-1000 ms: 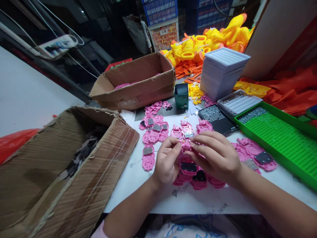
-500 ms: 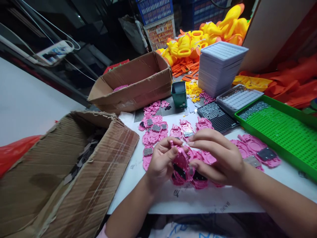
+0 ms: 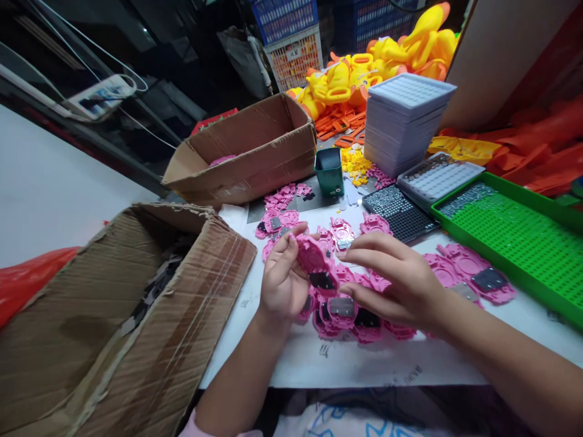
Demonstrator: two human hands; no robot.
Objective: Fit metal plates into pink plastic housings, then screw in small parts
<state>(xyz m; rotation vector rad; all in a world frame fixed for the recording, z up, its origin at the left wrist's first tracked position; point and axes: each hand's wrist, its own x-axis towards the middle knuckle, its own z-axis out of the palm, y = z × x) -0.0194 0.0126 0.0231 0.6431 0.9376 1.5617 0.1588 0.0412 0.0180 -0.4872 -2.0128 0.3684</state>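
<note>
Head view: left hand (image 3: 280, 282) holds 1 pink casing (image 3: 314, 257), 1 cup (image 3: 330, 181) beyond

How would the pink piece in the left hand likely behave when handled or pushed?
The pink piece looks stiff, tilted in the left hand without sagging. Being thin, it is probably light. Its flat form suggests it would slide rather than roll.

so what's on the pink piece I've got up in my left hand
On the visible face of the pink piece in your left hand, a black plate sits at the lower end. The back is turned away, so anything there is hidden.
</note>
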